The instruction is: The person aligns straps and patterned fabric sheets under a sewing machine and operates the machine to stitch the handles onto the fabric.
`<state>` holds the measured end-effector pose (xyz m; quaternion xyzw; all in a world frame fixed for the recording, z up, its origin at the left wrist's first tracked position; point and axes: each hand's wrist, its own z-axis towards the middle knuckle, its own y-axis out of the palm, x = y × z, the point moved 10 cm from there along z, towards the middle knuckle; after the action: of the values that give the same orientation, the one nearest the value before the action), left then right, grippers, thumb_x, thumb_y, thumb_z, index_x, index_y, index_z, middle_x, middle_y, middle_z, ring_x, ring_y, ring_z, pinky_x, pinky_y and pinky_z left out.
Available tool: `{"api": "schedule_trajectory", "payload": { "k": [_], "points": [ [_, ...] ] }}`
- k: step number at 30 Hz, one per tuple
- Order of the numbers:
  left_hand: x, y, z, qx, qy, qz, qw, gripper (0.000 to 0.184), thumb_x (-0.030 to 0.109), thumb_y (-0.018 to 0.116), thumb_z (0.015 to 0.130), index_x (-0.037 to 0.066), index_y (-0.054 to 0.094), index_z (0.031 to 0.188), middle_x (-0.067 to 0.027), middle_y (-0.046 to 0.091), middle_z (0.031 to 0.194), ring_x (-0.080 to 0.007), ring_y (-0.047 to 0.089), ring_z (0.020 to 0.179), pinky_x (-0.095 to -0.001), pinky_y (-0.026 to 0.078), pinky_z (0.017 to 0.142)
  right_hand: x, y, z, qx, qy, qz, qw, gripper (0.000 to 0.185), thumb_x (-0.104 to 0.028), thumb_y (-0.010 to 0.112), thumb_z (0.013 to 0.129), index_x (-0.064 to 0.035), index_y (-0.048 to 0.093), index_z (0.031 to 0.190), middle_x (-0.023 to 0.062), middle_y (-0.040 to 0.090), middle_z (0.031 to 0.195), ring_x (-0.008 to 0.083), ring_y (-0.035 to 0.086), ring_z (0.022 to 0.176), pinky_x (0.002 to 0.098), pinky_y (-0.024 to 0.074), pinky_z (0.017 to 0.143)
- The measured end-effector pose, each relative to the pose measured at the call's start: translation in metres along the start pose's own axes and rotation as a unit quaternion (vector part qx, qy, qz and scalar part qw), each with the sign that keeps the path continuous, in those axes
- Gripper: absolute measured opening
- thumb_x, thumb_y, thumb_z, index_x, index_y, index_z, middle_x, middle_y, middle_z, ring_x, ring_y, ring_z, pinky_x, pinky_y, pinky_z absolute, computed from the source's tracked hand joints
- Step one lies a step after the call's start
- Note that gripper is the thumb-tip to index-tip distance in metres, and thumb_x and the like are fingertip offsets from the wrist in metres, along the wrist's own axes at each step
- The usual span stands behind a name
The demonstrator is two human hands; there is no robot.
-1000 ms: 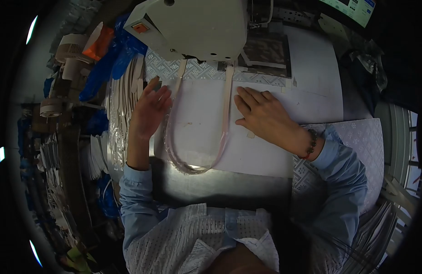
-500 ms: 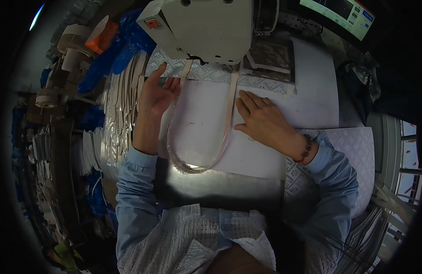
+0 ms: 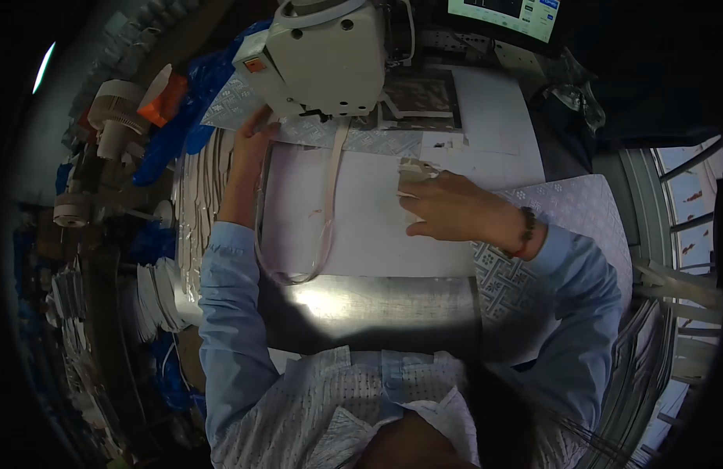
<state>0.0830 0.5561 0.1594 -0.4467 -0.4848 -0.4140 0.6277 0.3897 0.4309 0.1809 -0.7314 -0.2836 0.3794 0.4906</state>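
My left hand (image 3: 254, 137) is at the left part of a grey-white patterned fabric strip (image 3: 299, 131), fingers bent over its edge near the strap's left end. A long pale strap (image 3: 330, 187) hangs from the strip in a U over the white work surface. The strip passes under the head of a sewing machine (image 3: 326, 66). On the right, my right hand (image 3: 451, 207) lies palm down, fingers extended and thumb apart. Its fingertips touch a small beige piece (image 3: 414, 167), partly covered by them.
Stacked pale straps (image 3: 199, 203) lie at the left, beside blue plastic (image 3: 162, 148) and a small fan (image 3: 117, 105). More patterned fabric (image 3: 588, 211) rests under my right forearm. A lit screen (image 3: 510, 16) stands at the back right. Bare metal (image 3: 377, 305) edges the table in front.
The patterned strip and strap have shifted left relative to the machine. My left hand has moved up onto the strip and its fingers have closed. My right hand now touches the small beige piece.
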Motion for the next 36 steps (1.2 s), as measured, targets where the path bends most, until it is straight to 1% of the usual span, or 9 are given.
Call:
{"api": "schedule_trajectory", "payload": {
  "k": [7,13,14,17,25,27,31,34,36],
  "points": [
    [0.069,-0.156,-0.101,0.101,0.097,-0.031,0.990,0.048,0.002,0.067,0.088,0.005,0.059,0.135,-0.0122,0.061,0.131,-0.0172,0.061,0.111,-0.0274,0.049,0.093,0.054,-0.023,-0.076,-0.034,0.093,-0.033,0.995,0.048,-0.031,0.081,0.074,-0.0066,0.067,0.113,0.0108,0.065,0.115,0.0293,0.059,0.107,0.0404,0.0460,0.092],
    [0.070,-0.328,-0.345,0.437,0.163,-0.015,0.885,0.046,0.007,0.066,0.092,0.007,0.057,0.137,-0.0111,0.060,0.132,-0.0158,0.062,0.106,-0.0294,0.055,0.084,0.114,0.012,-0.075,-0.048,0.105,-0.007,0.993,0.071,-0.014,0.086,0.057,-0.0030,0.059,0.123,0.0166,0.059,0.112,0.0369,0.057,0.107,0.0423,0.0474,0.091],
    [0.055,-0.334,-0.382,0.479,0.130,0.002,0.868,0.052,0.006,0.060,0.095,0.008,0.047,0.145,-0.0098,0.047,0.147,-0.0222,0.053,0.125,-0.0375,0.051,0.095,0.133,0.014,-0.069,-0.061,0.127,0.040,0.989,0.072,-0.011,0.086,0.056,-0.0018,0.059,0.121,0.0165,0.059,0.111,0.0369,0.057,0.106,0.0419,0.0476,0.090],
    [-0.010,-0.340,-0.448,0.564,0.095,-0.025,0.820,0.053,0.005,0.054,0.097,0.011,0.043,0.148,-0.0090,0.039,0.152,-0.0234,0.050,0.129,-0.0412,0.052,0.097,0.164,0.023,-0.055,-0.077,0.141,0.010,0.987,0.072,-0.007,0.086,0.054,0.0002,0.058,0.120,0.0165,0.058,0.109,0.0368,0.057,0.104,0.0409,0.0481,0.089],
    [-0.196,-0.362,-0.589,0.699,0.045,-0.066,0.711,0.059,0.000,0.050,0.093,0.009,0.038,0.150,-0.0101,0.042,0.150,-0.0244,0.055,0.121,-0.0357,0.056,0.090,0.154,0.014,-0.069,-0.084,0.162,0.031,0.983,0.074,-0.007,0.088,0.053,-0.0003,0.054,0.117,0.0177,0.057,0.107,0.0349,0.059,0.098,0.0409,0.0490,0.083],
    [-0.286,-0.355,-0.603,0.697,-0.046,-0.073,0.711,0.066,0.003,0.055,0.092,0.013,0.032,0.154,-0.0119,0.039,0.151,-0.0255,0.051,0.121,-0.0426,0.052,0.090,0.146,0.006,-0.074,-0.064,0.203,0.003,0.977,0.071,-0.007,0.088,0.054,-0.0002,0.053,0.115,0.0173,0.057,0.103,0.0332,0.059,0.094,0.0398,0.0494,0.080],
    [-0.429,-0.257,-0.624,0.677,-0.298,-0.266,0.618,0.079,0.012,0.064,0.091,0.021,0.022,0.157,-0.0178,0.041,0.149,-0.0374,0.051,0.120,-0.0528,0.046,0.092,0.124,-0.010,-0.087,-0.053,0.332,0.047,0.941,0.062,-0.008,0.088,0.059,0.0005,0.053,0.108,0.0137,0.058,0.091,0.0258,0.058,0.083,0.0352,0.0491,0.072],
    [-0.415,-0.201,-0.586,0.607,-0.417,-0.185,0.651,0.078,0.014,0.066,0.090,0.020,0.025,0.157,-0.0205,0.044,0.146,-0.0401,0.051,0.119,-0.0507,0.049,0.086,0.129,-0.010,-0.096,0.057,0.198,0.076,0.976,0.049,-0.006,0.085,0.062,0.0005,0.054,0.099,0.0088,0.056,0.085,0.0182,0.054,0.077,0.0311,0.0465,0.066],
    [-0.431,-0.228,-0.588,0.625,-0.377,-0.068,0.680,0.071,0.015,0.068,0.088,0.016,0.036,0.151,-0.0179,0.049,0.142,-0.0349,0.054,0.115,-0.0443,0.052,0.078,0.148,-0.007,-0.100,0.003,0.248,0.112,0.962,0.042,-0.006,0.083,0.065,0.0004,0.055,0.097,0.0078,0.056,0.085,0.0157,0.053,0.077,0.0301,0.0456,0.067]
  ]
}}
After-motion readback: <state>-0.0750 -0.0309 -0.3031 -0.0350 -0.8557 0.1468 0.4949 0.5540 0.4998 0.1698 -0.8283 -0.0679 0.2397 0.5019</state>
